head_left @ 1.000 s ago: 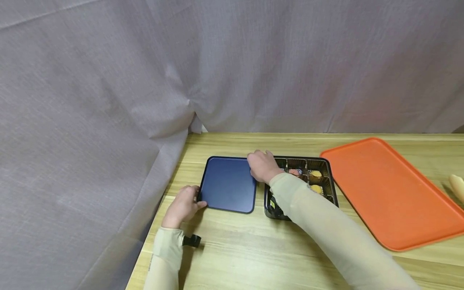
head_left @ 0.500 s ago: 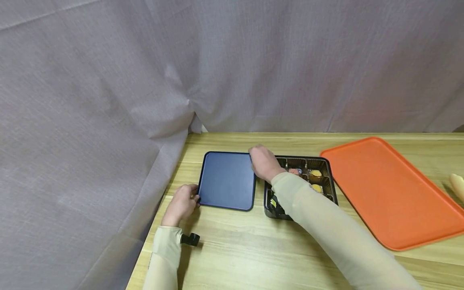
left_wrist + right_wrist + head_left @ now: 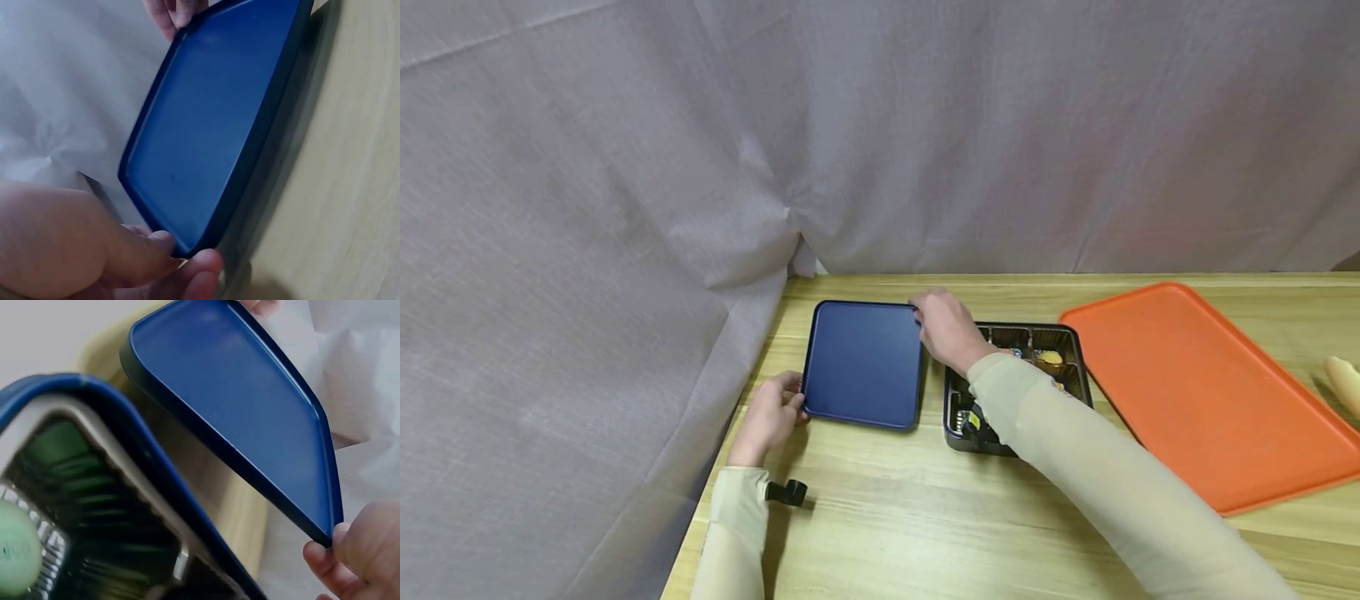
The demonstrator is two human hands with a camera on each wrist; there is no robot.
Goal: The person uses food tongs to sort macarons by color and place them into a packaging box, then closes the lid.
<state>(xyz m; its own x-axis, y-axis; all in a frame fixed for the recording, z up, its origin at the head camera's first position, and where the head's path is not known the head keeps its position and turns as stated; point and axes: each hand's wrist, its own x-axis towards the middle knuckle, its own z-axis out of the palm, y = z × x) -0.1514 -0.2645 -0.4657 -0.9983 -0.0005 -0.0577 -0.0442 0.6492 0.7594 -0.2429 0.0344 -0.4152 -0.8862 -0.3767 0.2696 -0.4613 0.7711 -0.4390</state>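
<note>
Blue lid point(image 3: 862, 363) lifted off table, just left of compartment box point(image 3: 1060, 343). Left hand point(image 3: 769, 418) pinches near-left corner; right hand point(image 3: 946, 329) grips far-right corner. Advice: keep lid level, both corner grips firm, clear box rim. Orange tray point(image 3: 1210, 392) at right.

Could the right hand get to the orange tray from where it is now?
Probably yes, once it lets go: the right hand grips the blue lid at its far right corner, and the orange tray lies bare just right of the compartment box.
</note>
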